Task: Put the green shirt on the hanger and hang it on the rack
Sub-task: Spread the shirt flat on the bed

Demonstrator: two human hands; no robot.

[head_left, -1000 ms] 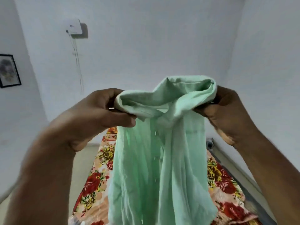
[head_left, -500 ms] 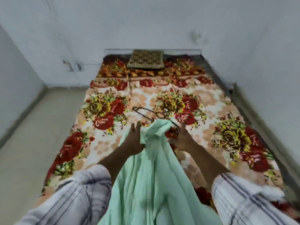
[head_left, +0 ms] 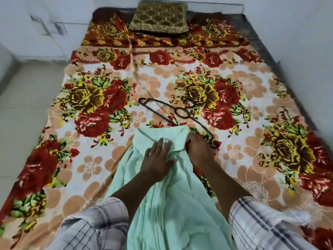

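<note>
The pale green shirt [head_left: 162,204] lies lengthwise on the floral bed, collar end away from me and tail running down between my arms. My left hand [head_left: 158,159] rests flat on it just below the collar, fingers spread. My right hand [head_left: 200,150] is curled at the collar's right edge, pinching the cloth. A dark brown hanger [head_left: 182,112] lies flat on the bed just beyond the collar. Its near right end passes under my right hand, and the shirt covers part of its lower bar. No rack is in view.
The bed [head_left: 90,168] has a red and yellow flowered cover and fills most of the view. A brown patterned pillow [head_left: 159,17] sits at its far end. Pale floor [head_left: 27,105] runs along the left, and a white wall [head_left: 297,42] stands close on the right.
The shirt was held up in front of the wall by both hands. It has come down onto the bed, and my left hand has let go and flattened on it.
</note>
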